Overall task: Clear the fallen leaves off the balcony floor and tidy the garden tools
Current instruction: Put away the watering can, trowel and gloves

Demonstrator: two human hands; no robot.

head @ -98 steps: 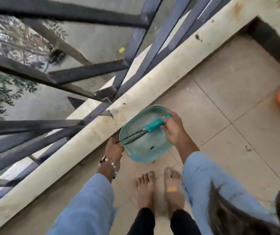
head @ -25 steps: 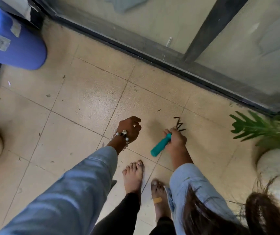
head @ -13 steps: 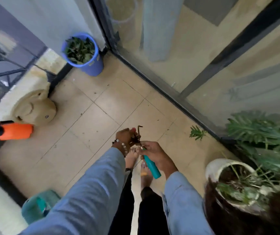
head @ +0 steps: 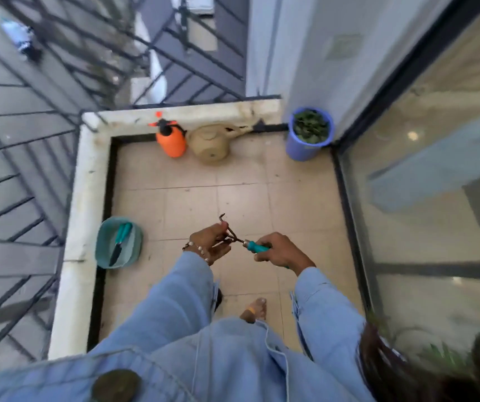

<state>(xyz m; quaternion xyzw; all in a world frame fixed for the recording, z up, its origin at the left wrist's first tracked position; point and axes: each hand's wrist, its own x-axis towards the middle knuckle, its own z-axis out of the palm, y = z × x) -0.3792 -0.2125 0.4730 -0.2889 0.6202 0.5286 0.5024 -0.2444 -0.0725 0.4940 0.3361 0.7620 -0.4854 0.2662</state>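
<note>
The person stands on the beige tiled balcony floor [head: 233,184] and holds a small hand rake with a teal plastic handle and dark bent metal prongs [head: 234,237] crosswise in front of the body. The right hand [head: 281,250] is wrapped around the teal handle, which gives a firm hold on the tool. The left hand [head: 211,239], with a beaded bracelet at the wrist, has its fingers curled around the prongs, apparently picking off whatever has caught between them; the prongs are too small and blurred to show any debris.

To the left, against the pale concrete parapet [head: 82,198], a teal plastic basin [head: 104,253] sits on the floor with a teal-handled trowel with a dark blade [head: 119,240] lying in it. That basin looks like the collecting place for the tools, so the rake probably belongs there once it is clean.

At the far end, an orange plastic pressure sprayer [head: 171,140] and a tan plastic watering can [head: 211,143] stand side by side against the wall, out of the walking path. In the corner beside the glass door [head: 436,169] stands a blue plastic bucket [head: 305,147] filled with dark green leaves, likely the swept-up ones. The floor shows only a few small specks, so the leaf clearing seems nearly done and the tool tidying is the step in hand.
</note>
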